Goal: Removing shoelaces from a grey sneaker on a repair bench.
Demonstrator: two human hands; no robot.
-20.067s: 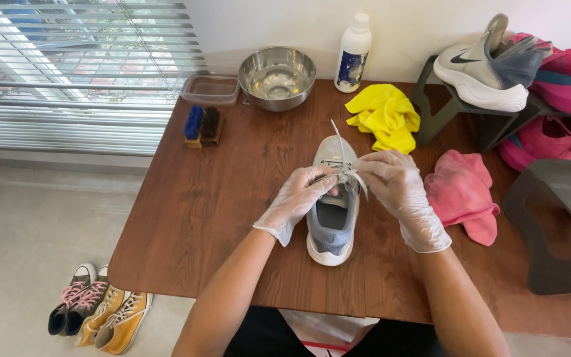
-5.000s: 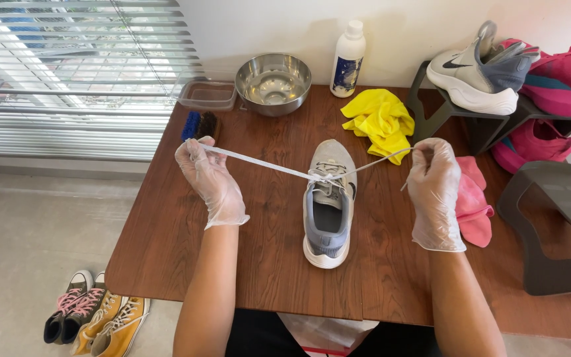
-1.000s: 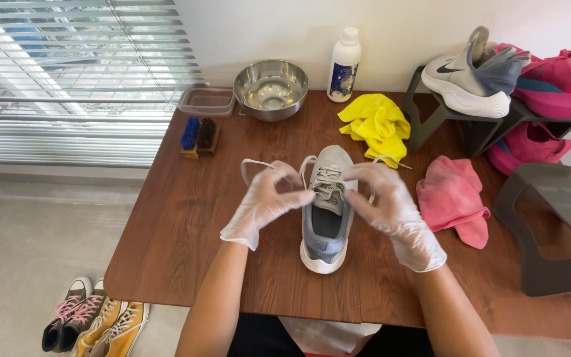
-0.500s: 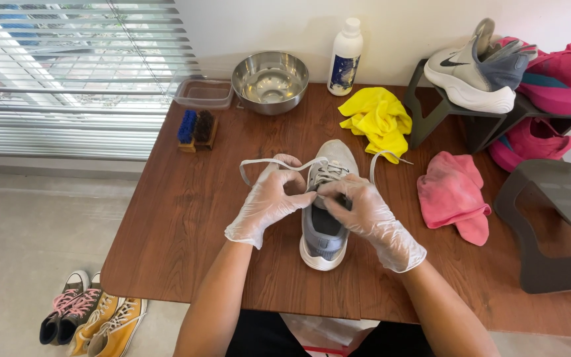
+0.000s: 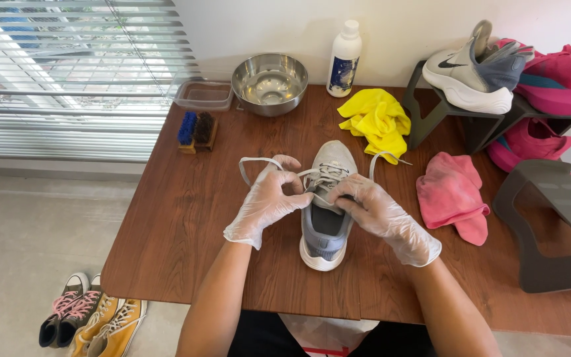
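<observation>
On a brown wooden table (image 5: 186,225) by a blinded window, a grey shoe (image 5: 326,206) sits at centre, laced through but not yet tied, the gloved left hand (image 5: 267,201) and right hand (image 5: 373,208) each pinching a white lace (image 5: 251,162) looping toward ten and one o'clock.

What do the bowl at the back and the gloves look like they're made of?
The bowl looks like polished stainless steel: silver, with bright reflections inside. The gloves on the left hand and right hand look like thin clear plastic, perhaps vinyl or polyethylene: glossy, wrinkled, and see-through.
</observation>
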